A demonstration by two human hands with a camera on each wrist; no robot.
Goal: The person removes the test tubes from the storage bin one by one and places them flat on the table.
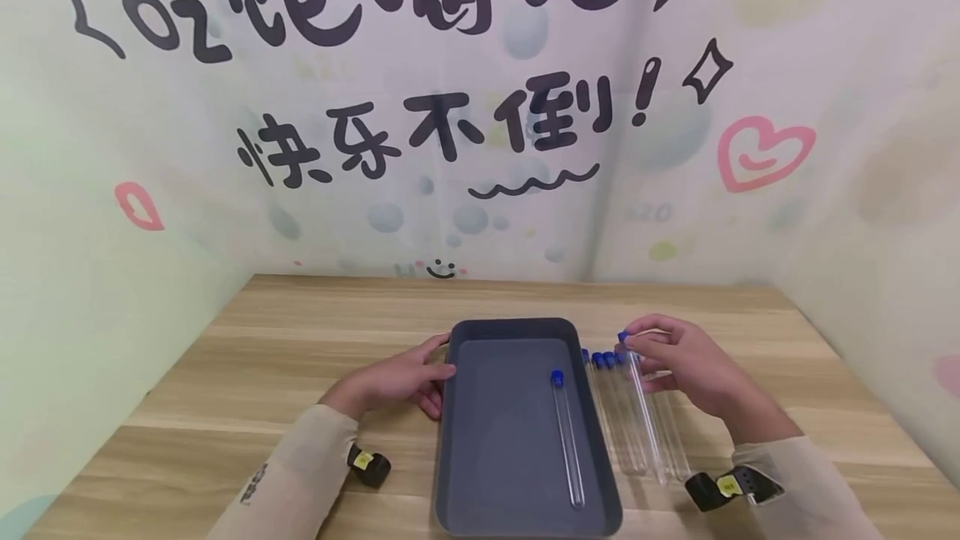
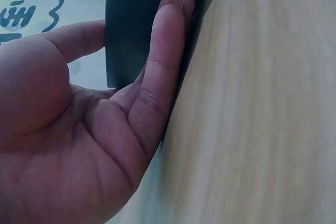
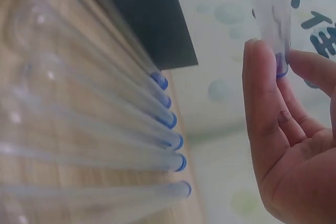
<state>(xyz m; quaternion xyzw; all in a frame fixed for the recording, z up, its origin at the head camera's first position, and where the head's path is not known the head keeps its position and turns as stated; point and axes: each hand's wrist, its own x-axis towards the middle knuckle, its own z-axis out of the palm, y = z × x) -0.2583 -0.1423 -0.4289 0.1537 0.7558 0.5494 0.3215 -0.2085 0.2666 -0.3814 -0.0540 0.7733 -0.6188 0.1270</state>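
My left hand point(image 1: 393, 377) holds the left side of a dark grey tray point(image 1: 495, 432), thumb at the rim. In the left wrist view, the fingers point(image 2: 157, 69) lie along the tray's outer wall. My right hand point(image 1: 693, 361) pinches a clear test tube point(image 1: 647, 419) by its blue-capped end, above the tubes on the table. The right wrist view shows this held tube point(image 3: 270, 9) between thumb and fingers. Another blue-capped test tube point(image 1: 567, 448) lies lengthwise inside the tray, towards its right side.
Several blue-capped test tubes point(image 3: 100, 114) lie side by side on the wooden table point(image 1: 300, 340), just right of the tray. A printed cloth backdrop point(image 1: 420, 223) stands behind the table. Each wrist wears a small black camera point(image 1: 370, 467).
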